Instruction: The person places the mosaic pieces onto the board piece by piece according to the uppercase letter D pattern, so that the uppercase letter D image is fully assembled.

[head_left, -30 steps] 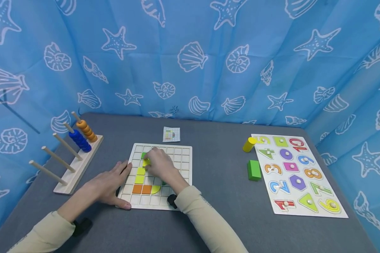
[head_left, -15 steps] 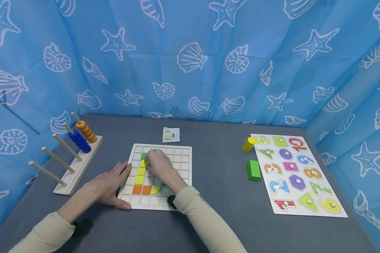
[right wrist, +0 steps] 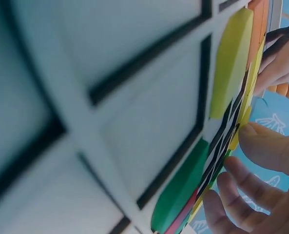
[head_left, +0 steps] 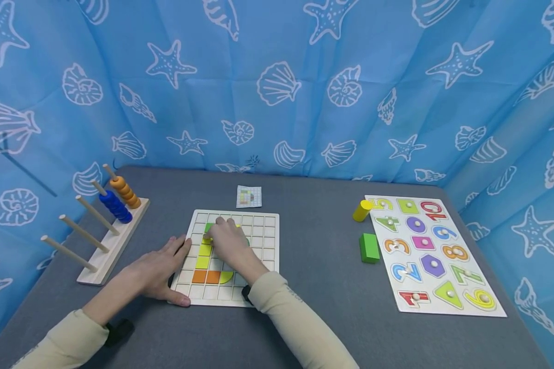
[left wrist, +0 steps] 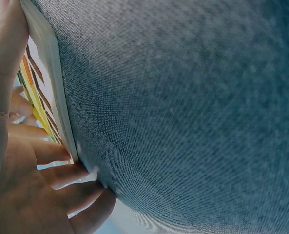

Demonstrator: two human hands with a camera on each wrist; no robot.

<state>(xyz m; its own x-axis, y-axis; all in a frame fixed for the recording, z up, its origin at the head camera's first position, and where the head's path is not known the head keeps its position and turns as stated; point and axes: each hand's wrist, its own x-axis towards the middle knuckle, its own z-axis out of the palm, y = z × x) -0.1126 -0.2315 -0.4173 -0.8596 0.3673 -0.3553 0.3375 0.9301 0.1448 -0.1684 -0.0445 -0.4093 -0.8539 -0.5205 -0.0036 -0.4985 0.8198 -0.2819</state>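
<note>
A white grid board [head_left: 263,292] lies on the dark table with coloured tiles in its cells. My left hand [head_left: 163,269] rests along the board's left side, thumb by the front corner and fingers spread. Over the upper left cells is my right hand [head_left: 231,246], its thumb touching a yellow tile [right wrist: 236,140] while its fingertips stay apart from the thumb. Down the left part run yellow square tiles [head_left: 202,262], with a green tile [head_left: 209,226] above. Two orange tiles [head_left: 199,277] sit beside a rounded yellow tile [head_left: 226,277] lower down. The right hand hides several cells.
A small pattern card [head_left: 249,197] lies behind the board. To the left stands a peg rack [head_left: 99,266] with blue and orange rings. A yellow cylinder [head_left: 362,211], a green block [head_left: 369,248] and a number puzzle [head_left: 408,302] lie to the right.
My right hand has shifted slightly left; its thumb now rests over the upper yellow tile and its fingers have spread from the pinch. The left hand stays put.
</note>
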